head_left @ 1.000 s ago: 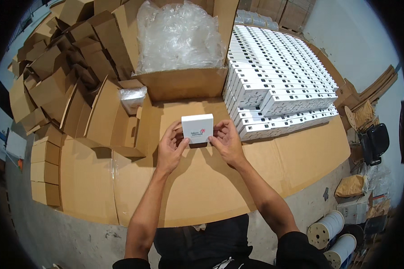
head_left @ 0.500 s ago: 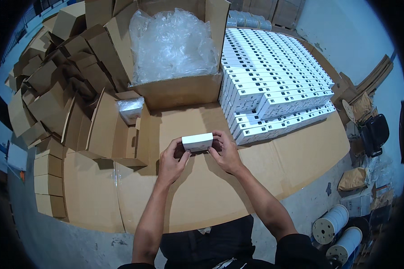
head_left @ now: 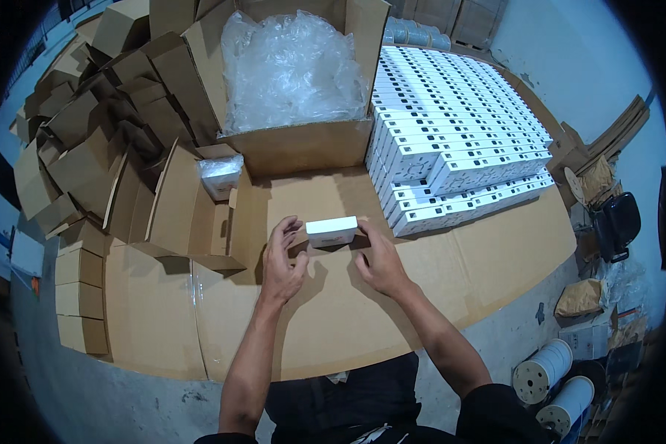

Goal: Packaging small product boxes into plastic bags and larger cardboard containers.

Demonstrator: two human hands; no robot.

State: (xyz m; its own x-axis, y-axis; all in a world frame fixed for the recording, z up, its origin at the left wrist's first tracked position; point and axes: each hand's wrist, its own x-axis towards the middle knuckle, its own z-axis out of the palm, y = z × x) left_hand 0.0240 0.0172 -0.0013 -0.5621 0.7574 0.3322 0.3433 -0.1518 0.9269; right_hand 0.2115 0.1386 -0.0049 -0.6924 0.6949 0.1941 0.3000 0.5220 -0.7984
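A small white box (head_left: 331,232) rests on the cardboard-covered table between my hands. My left hand (head_left: 283,265) is beside its left end, apart from it, thumb and fingers spread and holding nothing. At the right end, my right hand (head_left: 382,263) has its thumb and fingers apart. Its fingertips are right by the box's corner, and whether they touch it I cannot tell. To the left stands an open brown carton (head_left: 218,235) with a clear-plastic-wrapped item (head_left: 220,177) in it.
Rows of stacked white boxes (head_left: 488,159) fill the right side. Behind is a large carton (head_left: 296,146) of clear plastic bags (head_left: 296,70). Brown cartons (head_left: 74,118) pile up at the left, with small closed boxes (head_left: 81,302) at the table's left edge. Cable spools (head_left: 544,370) stand on the floor.
Both hands have loosened from the white box, thumbs coming away from its front. My left hand has drawn off to the left. The view has shifted slightly.
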